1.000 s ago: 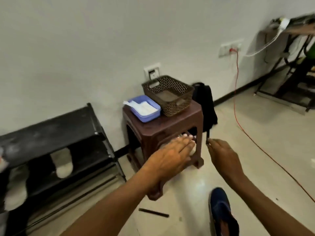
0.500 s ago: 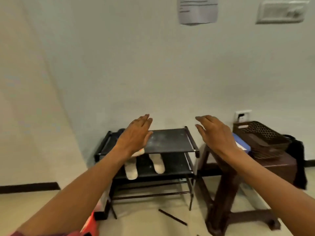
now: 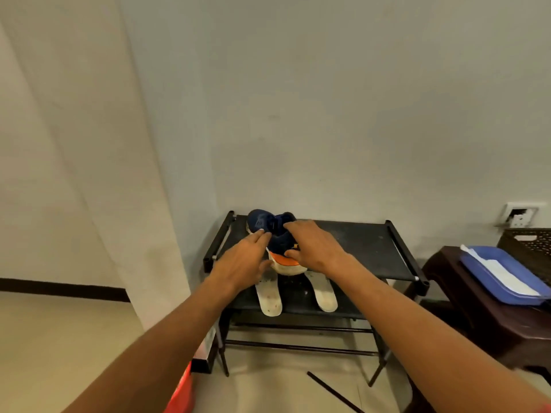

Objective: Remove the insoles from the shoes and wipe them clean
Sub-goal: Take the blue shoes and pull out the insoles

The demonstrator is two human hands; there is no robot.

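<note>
Both hands on a navy shoe (image 3: 275,231) atop the shoe rack (image 3: 357,242)

Navy upper, orange heel patch, grubby white sole, heel toward the camera. The right hand (image 3: 316,248) grips the heel, thumb on the orange; the left hand (image 3: 244,263) lies along its side, fingers fairly straight. Two stained white insoles (image 3: 269,298) lie on the shelf below.

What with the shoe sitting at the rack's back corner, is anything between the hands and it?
Nothing visible does. Both hands are on the blue shoe, which sits on the top shelf of the rack: the left hand touches its left side, and the right hand grips its top and orange heel.
</note>
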